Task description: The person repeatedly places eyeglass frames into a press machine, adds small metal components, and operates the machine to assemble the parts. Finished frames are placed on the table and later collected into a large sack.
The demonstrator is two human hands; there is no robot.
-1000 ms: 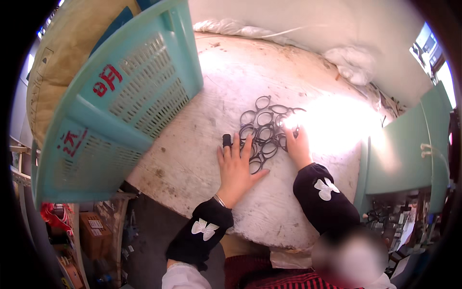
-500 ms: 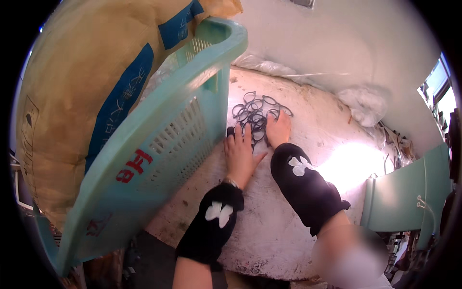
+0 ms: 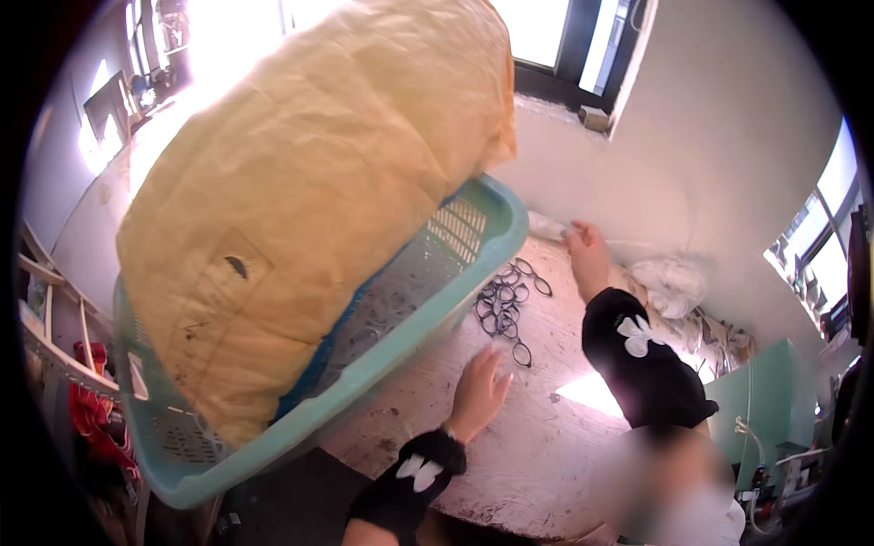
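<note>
The table top (image 3: 546,437) under the left hand (image 3: 478,391) looks rough, matt and chalky white. Beside that hand, the eyeglass frames (image 3: 503,309) look thin, dark and glossy. The teal basket (image 3: 428,273) is smooth perforated plastic; its yellow sack (image 3: 300,200) looks coarse, woven, matt.

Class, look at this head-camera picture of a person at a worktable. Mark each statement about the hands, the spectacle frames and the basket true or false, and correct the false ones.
1. The pile of spectacle frames lies on the table. True.
2. The left hand holds a frame in a closed grip. False: it is open, fingers spread, just short of the pile.
3. The right hand reaches to the table's far edge by the wall. True.
4. The turquoise basket is empty. False: a big yellow sack sits in it.
5. Both forearms wear black sleeves. True.
</note>
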